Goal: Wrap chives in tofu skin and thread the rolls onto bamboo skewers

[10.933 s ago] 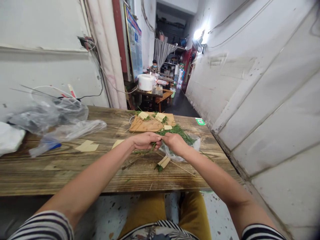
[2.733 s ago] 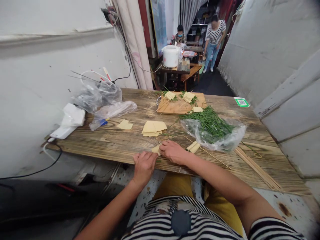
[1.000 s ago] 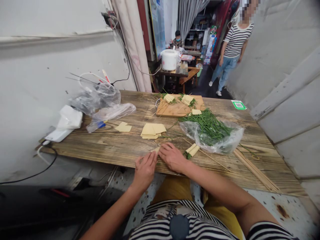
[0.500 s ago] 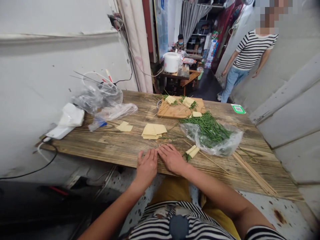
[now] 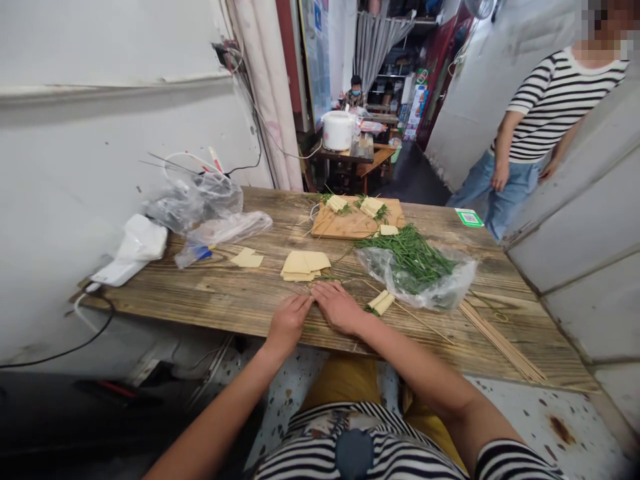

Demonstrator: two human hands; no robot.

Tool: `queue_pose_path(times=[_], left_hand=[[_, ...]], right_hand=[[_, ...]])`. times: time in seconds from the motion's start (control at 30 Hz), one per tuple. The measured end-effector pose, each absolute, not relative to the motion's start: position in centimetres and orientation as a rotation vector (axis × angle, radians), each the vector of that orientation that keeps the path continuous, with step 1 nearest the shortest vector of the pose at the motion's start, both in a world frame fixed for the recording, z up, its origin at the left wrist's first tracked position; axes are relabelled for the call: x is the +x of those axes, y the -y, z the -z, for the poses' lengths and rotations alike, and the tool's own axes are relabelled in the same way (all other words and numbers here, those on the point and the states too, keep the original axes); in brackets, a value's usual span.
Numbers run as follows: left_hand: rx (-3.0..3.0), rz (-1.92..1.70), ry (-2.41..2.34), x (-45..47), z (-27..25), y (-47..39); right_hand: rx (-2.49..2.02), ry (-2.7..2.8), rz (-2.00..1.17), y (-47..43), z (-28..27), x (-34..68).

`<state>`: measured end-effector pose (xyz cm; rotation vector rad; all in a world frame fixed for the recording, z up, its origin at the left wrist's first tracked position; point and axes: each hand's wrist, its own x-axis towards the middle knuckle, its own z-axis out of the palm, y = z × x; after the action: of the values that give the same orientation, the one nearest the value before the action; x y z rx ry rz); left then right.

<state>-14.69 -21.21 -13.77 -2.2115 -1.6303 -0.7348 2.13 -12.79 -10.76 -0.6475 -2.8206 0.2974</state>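
Observation:
My left hand (image 5: 287, 324) and my right hand (image 5: 336, 308) meet at the fingertips near the table's front edge. Both have their fingers pressed together and curled down over something they hide; a bit of green shows under them. Just beyond lies a stack of pale yellow tofu sheets (image 5: 304, 264). To the right of my right hand, two rolled tofu sheets with greens inside (image 5: 381, 303) sit on a thin skewer (image 5: 425, 323). Farther right, long green chives (image 5: 415, 257) spill over a clear plastic bag (image 5: 453, 287).
A cutting board (image 5: 337, 229) at the back holds skewered rolls (image 5: 371, 207). Loose skewers (image 5: 500, 340) lie at right. Several cut sheets (image 5: 247, 258), plastic bags (image 5: 220, 233) and a white device (image 5: 133, 250) are at left. A person in a striped shirt (image 5: 560, 110) stands beyond the table.
My left hand has turned, and its fingers now curl in more toward my right hand. Both hands stay together. The person in the striped shirt has come closer on the right.

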Motion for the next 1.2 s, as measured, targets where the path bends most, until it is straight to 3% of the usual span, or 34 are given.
queue_pose_path(times=[0.23, 0.4, 0.77, 1.2], left_hand=[[-2.185, 0.89, 1.624, -15.2, 14.0, 20.2], [-2.24, 0.816, 1.624, -15.5, 13.9, 19.8], [-2.274, 0.6, 1.687, -16.0, 13.8, 19.3], [-2.309, 0.617, 1.816, -15.5, 12.6, 19.1]], right_hand=[[-1.25, 2.454, 0.059, 16.3, 9.4, 15.0], [-1.401, 2.443, 0.231, 16.5, 11.3, 20.5], [-1.064, 2.445, -0.387, 16.9, 11.5, 17.6], [-1.046, 2.469, -0.497, 19.0, 11.3, 13.7]])
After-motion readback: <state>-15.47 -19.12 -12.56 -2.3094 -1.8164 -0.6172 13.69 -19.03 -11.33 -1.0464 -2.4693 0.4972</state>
